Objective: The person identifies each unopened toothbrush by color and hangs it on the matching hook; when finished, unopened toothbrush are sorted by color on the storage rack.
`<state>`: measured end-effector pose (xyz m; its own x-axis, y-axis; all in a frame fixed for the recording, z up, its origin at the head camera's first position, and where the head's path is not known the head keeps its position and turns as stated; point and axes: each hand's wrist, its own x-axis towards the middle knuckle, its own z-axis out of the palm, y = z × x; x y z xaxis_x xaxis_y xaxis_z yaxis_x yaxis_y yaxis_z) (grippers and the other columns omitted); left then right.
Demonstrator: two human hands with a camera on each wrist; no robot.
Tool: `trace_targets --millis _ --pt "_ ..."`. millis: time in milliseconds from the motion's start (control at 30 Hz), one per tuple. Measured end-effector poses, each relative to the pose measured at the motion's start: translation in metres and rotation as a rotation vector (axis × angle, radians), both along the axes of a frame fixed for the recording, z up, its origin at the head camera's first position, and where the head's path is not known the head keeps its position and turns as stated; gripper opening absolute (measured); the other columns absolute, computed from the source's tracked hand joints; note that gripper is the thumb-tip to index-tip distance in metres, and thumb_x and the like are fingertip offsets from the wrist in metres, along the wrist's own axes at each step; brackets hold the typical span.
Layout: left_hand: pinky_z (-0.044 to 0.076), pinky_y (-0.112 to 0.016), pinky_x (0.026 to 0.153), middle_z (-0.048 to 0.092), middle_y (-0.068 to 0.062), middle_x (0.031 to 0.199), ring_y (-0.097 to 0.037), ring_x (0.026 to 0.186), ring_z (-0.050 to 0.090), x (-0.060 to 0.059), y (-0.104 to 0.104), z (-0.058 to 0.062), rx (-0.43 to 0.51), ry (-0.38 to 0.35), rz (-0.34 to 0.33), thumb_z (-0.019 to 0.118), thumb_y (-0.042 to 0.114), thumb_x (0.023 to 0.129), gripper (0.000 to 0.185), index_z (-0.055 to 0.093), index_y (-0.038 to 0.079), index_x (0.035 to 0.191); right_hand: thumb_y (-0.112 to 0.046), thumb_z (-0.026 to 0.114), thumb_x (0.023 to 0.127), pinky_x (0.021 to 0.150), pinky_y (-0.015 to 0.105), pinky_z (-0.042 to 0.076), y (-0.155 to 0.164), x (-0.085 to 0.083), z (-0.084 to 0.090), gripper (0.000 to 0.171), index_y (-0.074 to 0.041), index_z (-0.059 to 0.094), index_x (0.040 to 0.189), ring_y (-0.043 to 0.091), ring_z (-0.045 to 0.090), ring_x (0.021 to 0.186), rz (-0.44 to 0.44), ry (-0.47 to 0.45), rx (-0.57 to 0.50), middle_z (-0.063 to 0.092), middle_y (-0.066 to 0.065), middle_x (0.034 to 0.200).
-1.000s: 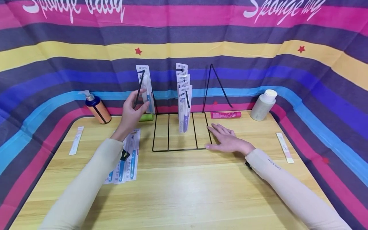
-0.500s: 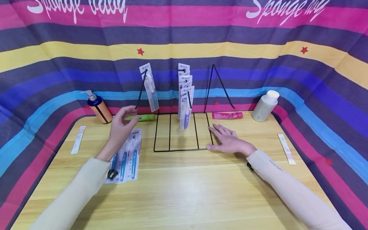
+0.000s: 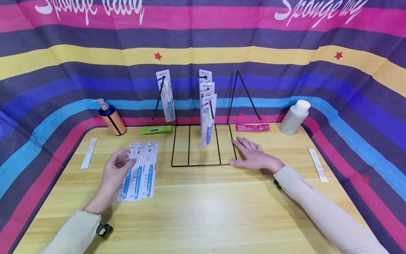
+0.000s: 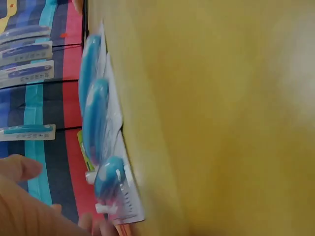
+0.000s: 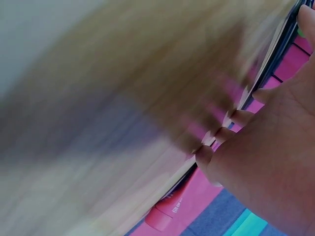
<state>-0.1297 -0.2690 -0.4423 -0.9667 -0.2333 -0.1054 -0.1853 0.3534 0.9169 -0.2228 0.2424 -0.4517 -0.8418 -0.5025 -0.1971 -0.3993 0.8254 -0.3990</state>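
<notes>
My left hand [image 3: 114, 171] is at the leftmost of three packaged blue toothbrushes [image 3: 149, 176] lying side by side on the table; its thumb and fingers are apart. In the left wrist view, the hand [image 4: 22, 206] shows no firm hold on the toothbrush packs [image 4: 110, 182]. My right hand [image 3: 253, 156] rests at the right side of the black wire rack [image 3: 200, 165], fingers extended, touching the frame. One packaged toothbrush [image 3: 168, 100] hangs on the rack's left hook. Several packaged purple toothbrushes [image 3: 208, 121] hang one behind another on the middle hook. The right hook [image 3: 248, 97] carries nothing.
Behind the packs lies a green tube [image 3: 155, 129]; a pink tube [image 3: 252, 127] lies right of the rack. A pump bottle [image 3: 112, 120] and a white-capped bottle [image 3: 294, 118] stand at the back corners. Slim sachets [image 3: 88, 153] lie at both sides. Striped cloth encloses the table.
My left hand has come away from the left hook, moving down and toward me to the toothbrush packs. The hanging left pack swung slightly. My right hand stays on the rack.
</notes>
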Motion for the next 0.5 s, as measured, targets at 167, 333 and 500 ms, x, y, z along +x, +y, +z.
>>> trace_targets --millis 167,333,500 --pt "0.043 -0.043 0.102 0.040 -0.030 0.153 -0.038 0.128 0.045 0.004 -0.004 -0.004 -0.104 -0.063 -0.051 0.065 -0.001 0.104 0.077 0.028 0.004 0.171 -0.074 0.059 0.101 0.122 0.078 0.006 0.002 0.001 0.000 0.105 -0.016 0.015 0.177 0.043 -0.001 0.166 -0.002 0.000 0.006 0.003 0.013 0.183" --pt "0.044 -0.058 0.099 0.035 -0.038 0.147 -0.046 0.122 0.043 0.002 -0.011 -0.001 -0.259 -0.084 -0.142 0.063 -0.008 0.100 0.086 0.017 0.001 0.172 -0.072 0.060 0.102 0.122 0.079 0.006 0.002 0.001 0.001 0.104 -0.015 0.016 0.177 0.044 -0.001 0.166 -0.001 0.005 0.008 0.003 0.014 0.183" --pt "0.047 -0.040 0.084 0.047 -0.030 0.133 -0.038 0.111 0.050 0.001 -0.017 0.000 -0.204 -0.138 -0.175 0.062 -0.003 0.103 0.071 0.029 -0.005 0.166 -0.072 0.059 0.102 0.121 0.079 0.005 0.001 0.000 0.000 0.104 -0.015 0.016 0.177 0.044 -0.001 0.165 0.000 0.006 0.003 0.003 0.014 0.183"
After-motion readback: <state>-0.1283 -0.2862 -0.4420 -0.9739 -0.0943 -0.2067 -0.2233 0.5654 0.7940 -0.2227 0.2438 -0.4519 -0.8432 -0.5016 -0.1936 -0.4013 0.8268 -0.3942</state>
